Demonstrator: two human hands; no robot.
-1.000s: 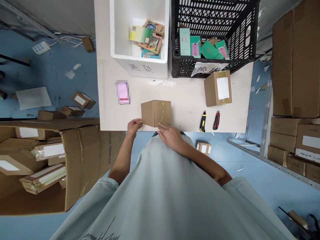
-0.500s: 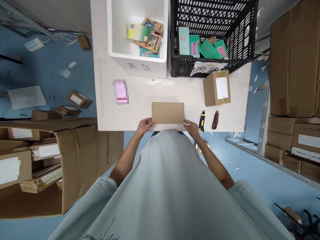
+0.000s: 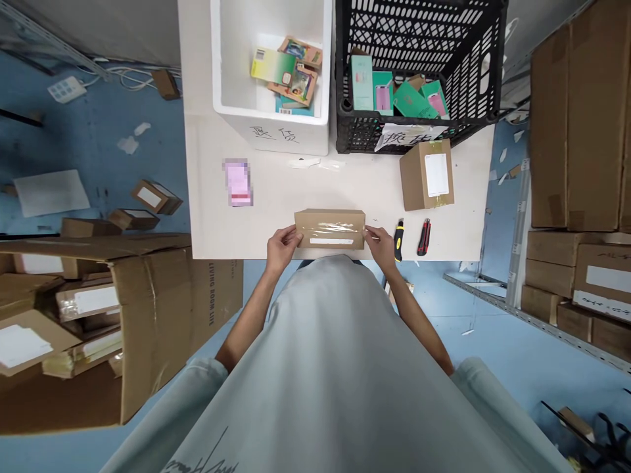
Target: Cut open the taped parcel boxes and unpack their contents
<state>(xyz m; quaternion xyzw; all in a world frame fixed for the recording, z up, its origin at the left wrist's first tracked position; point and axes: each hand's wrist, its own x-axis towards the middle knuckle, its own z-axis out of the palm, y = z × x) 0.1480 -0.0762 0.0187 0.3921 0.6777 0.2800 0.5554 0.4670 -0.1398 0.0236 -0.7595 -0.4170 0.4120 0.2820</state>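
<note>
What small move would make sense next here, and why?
Perhaps steady the cardboard box with the left hand and move the right hand to the yellow-and-black cutter: clear tape shows on the box, both hands are at its ends, and the cutter lies just beside the right hand.

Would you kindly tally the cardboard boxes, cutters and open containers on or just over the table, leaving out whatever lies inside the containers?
Boxes: 2 (the held box, the other box)
Cutters: 2 (the yellow-and-black cutter, the red-and-black cutter)
Containers: 2 (the white bin, the black crate)
Total: 6
</note>
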